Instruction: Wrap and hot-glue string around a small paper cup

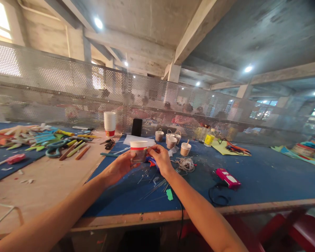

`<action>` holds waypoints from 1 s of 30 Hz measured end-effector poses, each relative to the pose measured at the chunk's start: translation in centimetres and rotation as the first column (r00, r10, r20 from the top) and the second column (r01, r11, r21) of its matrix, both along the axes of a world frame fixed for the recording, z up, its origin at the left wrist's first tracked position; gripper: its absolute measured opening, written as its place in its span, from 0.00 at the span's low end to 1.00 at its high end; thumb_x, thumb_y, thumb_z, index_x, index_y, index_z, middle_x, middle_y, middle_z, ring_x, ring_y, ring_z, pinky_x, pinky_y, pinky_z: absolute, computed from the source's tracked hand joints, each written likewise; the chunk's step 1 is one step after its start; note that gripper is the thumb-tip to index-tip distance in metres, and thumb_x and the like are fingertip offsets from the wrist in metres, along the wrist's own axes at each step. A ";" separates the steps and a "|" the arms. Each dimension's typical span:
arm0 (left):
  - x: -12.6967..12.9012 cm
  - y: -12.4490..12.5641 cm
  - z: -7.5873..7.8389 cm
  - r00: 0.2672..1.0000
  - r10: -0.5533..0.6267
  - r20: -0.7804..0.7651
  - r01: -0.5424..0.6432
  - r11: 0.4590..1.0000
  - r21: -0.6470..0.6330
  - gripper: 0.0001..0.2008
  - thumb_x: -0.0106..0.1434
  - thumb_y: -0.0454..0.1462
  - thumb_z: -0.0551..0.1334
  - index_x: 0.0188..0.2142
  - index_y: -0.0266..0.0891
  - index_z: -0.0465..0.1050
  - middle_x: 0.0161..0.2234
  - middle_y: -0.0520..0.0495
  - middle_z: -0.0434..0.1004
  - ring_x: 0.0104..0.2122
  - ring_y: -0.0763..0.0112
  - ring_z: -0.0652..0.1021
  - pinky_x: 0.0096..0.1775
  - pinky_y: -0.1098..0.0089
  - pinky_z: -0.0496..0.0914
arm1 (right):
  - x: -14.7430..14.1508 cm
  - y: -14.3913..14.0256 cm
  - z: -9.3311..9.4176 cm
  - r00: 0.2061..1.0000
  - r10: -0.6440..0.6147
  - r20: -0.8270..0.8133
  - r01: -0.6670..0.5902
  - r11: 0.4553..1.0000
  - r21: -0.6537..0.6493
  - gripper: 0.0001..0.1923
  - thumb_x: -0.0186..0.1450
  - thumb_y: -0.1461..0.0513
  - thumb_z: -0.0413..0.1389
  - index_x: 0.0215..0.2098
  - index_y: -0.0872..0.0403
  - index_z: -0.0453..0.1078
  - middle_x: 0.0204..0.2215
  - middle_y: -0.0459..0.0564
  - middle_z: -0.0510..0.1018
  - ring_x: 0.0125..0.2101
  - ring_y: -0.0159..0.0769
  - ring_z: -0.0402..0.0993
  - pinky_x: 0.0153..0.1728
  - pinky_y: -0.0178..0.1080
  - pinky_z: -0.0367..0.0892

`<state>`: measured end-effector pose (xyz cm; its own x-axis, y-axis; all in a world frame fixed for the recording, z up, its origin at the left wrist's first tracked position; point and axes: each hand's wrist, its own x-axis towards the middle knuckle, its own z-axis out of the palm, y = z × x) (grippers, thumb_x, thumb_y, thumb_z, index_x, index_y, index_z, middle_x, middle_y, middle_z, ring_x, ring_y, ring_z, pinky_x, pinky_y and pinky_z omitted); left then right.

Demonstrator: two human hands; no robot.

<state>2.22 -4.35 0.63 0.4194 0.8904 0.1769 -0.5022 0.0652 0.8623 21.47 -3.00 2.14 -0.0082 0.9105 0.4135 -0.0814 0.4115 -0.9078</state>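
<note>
Over the middle of the table (252, 182), the left hand (119, 167) grips a paper cup (138, 150) while the right hand (161, 158) pinches its rim with fingers pressed together; four finished-looking handled cups (171, 139) stand behind, so work seems partway.

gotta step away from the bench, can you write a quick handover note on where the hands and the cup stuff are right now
Left hand: holds the paper cup by its side, lifted above the blue mat.
Right hand: fingertips pinch the cup's right side near the rim.
Around it: a bundle of string just right of the hands, thin sticks on the mat below them, a pink tool with a black cord further right.
Done: four small cups with handles stand behind.
Left: the held cup shows a red band and no handle; a stack of white cups waits at the back left.
</note>
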 end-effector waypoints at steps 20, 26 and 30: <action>0.5 0.8 -0.5 0.995 0.085 -0.046 -0.083 0.996 0.037 0.16 0.64 0.38 0.66 0.51 0.36 0.79 0.52 0.38 0.82 0.51 0.53 0.80 0.52 0.58 0.73 | 0.0 0.7 -1.0 0.996 0.004 -0.093 -0.010 0.998 -0.059 0.15 0.53 0.53 0.66 0.29 0.54 0.72 0.24 0.44 0.78 0.27 0.35 0.77 0.32 0.35 0.69; 0.7 0.6 -0.6 0.994 0.065 -0.092 -0.058 0.996 0.074 0.20 0.63 0.40 0.68 0.53 0.36 0.78 0.53 0.35 0.81 0.51 0.52 0.80 0.53 0.56 0.72 | -0.1 0.5 -1.3 1.000 -0.009 0.011 0.009 1.000 0.005 0.14 0.57 0.53 0.65 0.30 0.54 0.72 0.24 0.45 0.79 0.26 0.36 0.78 0.32 0.35 0.70; 0.8 0.2 -0.4 0.983 0.113 -0.143 -0.104 0.992 0.074 0.20 0.62 0.40 0.70 0.53 0.36 0.78 0.52 0.35 0.81 0.51 0.54 0.80 0.52 0.58 0.73 | -0.4 0.3 -1.5 0.999 0.005 0.040 -0.005 1.000 0.009 0.14 0.58 0.52 0.65 0.30 0.54 0.72 0.23 0.46 0.79 0.26 0.37 0.79 0.31 0.36 0.70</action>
<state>2.97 -4.11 0.21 0.3466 0.9205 0.1807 -0.3711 -0.0424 0.9276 21.07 -2.68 0.65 -0.0295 0.9064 0.4213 -0.0470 0.4198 -0.9064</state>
